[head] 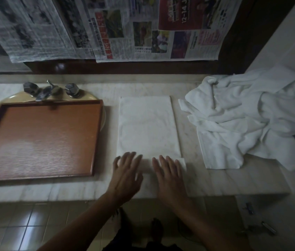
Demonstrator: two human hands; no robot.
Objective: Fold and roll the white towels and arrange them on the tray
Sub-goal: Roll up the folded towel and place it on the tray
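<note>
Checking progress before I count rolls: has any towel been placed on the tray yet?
No, the tray holds no towel; the folded towel lies flat on the counter beside it.

You've got a marble counter (233, 182) here: wooden tray (39, 138) at the left end, sitting over the sink (88, 96), flat folded towel (148, 125) mid-counter reaching the front edge, rumpled towel pile (251, 120) at the right end.

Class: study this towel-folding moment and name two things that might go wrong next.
The folded towel has a lower layer jutting out beside the right hand; rolled like this by it and the left hand, the towel may come out crooked. The tray lies across the sink; loaded unevenly, it might rock.
</note>
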